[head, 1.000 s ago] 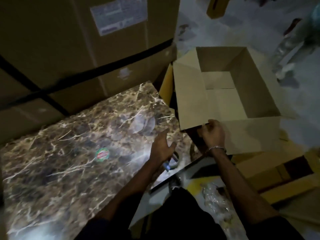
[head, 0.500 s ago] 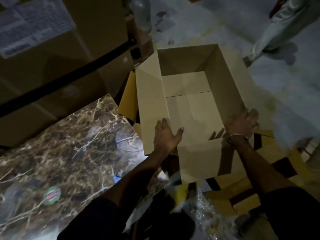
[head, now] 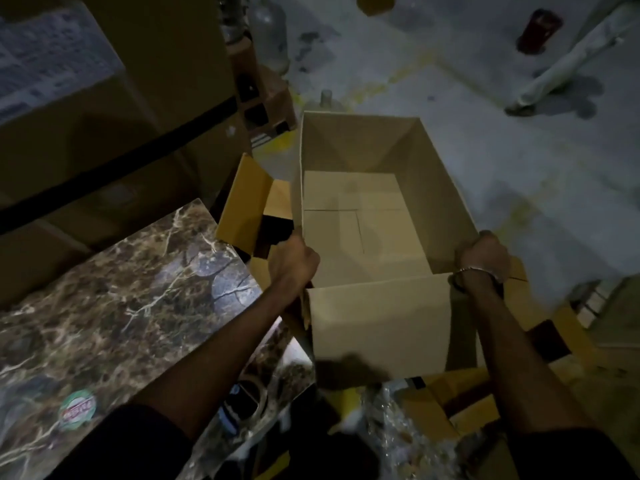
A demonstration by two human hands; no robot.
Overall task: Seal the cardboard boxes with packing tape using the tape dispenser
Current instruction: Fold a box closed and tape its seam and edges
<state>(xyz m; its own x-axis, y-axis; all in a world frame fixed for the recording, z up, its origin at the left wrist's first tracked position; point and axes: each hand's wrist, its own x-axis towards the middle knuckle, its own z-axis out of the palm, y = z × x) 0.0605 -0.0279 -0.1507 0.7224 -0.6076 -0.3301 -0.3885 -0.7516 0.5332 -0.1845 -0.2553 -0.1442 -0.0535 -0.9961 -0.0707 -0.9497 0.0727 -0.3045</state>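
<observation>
open cardboard box [head: 363, 220] mid-frame, flaps up | left hand [head: 294, 263] curled on left wall, right hand [head: 483, 256] clamped over right wall | tape dispenser [head: 247, 398] bottom centre | square up, fold flaps flat before taping

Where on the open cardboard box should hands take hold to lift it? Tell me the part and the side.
Grip the open cardboard box by its two long side walls near the near corners, one hand from each side, as the left hand and right hand do now. The open top leaves those rims free to curl fingers over.
</observation>
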